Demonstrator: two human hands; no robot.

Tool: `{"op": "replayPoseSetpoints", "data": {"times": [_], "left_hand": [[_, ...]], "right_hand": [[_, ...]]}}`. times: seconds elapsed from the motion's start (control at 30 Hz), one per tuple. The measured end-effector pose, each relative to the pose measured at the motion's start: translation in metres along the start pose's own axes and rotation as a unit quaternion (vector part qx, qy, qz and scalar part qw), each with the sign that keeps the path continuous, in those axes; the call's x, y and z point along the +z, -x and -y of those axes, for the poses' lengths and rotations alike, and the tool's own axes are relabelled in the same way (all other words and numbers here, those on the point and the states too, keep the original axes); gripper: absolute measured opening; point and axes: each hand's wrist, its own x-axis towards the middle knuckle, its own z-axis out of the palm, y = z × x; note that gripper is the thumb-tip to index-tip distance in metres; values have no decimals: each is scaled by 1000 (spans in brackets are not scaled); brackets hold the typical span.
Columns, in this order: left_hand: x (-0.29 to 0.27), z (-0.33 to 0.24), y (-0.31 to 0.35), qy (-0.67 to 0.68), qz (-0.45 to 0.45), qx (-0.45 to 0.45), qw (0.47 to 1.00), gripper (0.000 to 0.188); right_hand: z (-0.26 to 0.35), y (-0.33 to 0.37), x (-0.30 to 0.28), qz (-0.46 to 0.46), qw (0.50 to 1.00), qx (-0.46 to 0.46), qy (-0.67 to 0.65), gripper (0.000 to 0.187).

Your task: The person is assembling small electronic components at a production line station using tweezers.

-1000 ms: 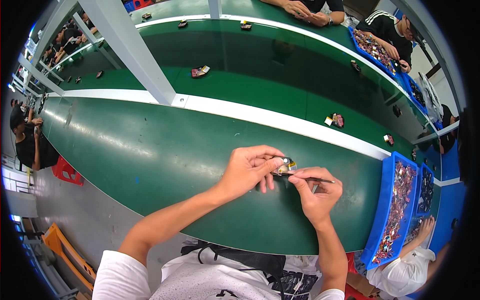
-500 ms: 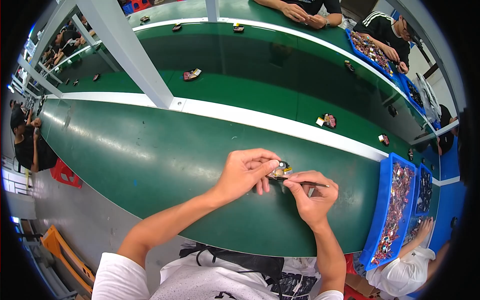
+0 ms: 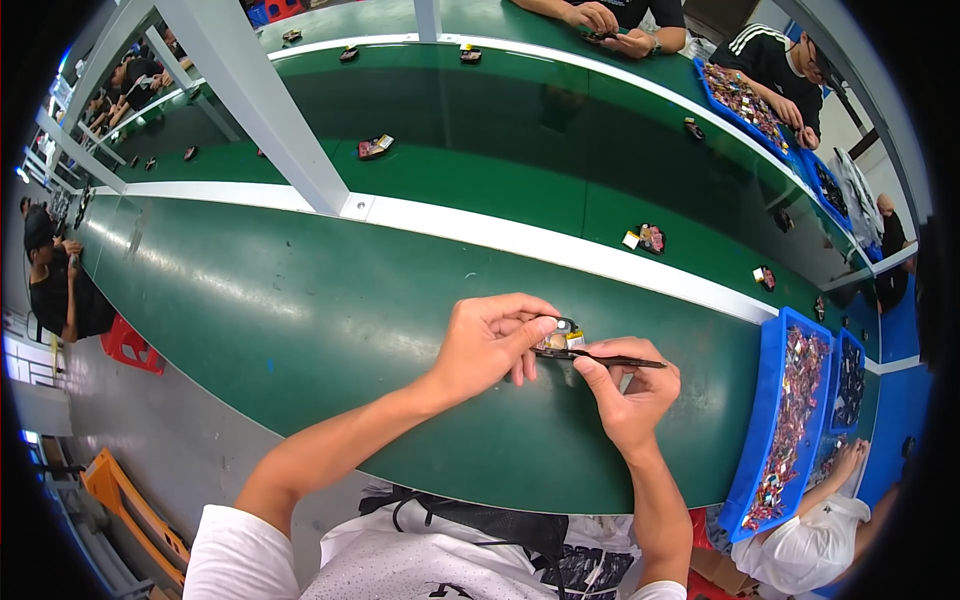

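My left hand (image 3: 488, 342) is closed on a small open black device housing (image 3: 567, 327), gripping its left side between thumb and fingers just above the green bench. A pale round part and a yellow-and-silver piece (image 3: 575, 340) show inside it. From the right, my right hand (image 3: 632, 395) pinches a slim dark tool that looks like tweezers (image 3: 630, 361). It lies nearly level, its inner end at the housing's lower right edge. My fingers hide part of the housing, and whether the tip touches anything inside cannot be made out.
Right of my hands stands a blue bin (image 3: 750, 450) heaped with small red and silver parts; a smaller blue bin (image 3: 850, 375) of dark parts adjoins it. Beyond a white rail (image 3: 480, 238), similar units (image 3: 650, 238) lie on a green conveyor (image 3: 500, 190). Co-workers sit opposite and at the right.
The tool in my right hand has turned, showing a broader dark side. My left hand keeps its hold on the housing. Units on the conveyor have shifted slightly left.
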Motion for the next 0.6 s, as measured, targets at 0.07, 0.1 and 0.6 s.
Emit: {"op": "replayPoseSetpoints", "data": {"times": [0.07,0.1,0.6], "left_hand": [[2,0,-1,1,-2,0,1000,22],[3,1,-1,-3,-1,-2,1000,22],[13,2,-5,-1,38,-38,999,28]], "right_hand": [[-2,-1,-2,12,999,-36,6,15],[-2,-1,-3,13,999,-36,6,15],[-5,-1,-17,34,993,-98,49,14]]}}
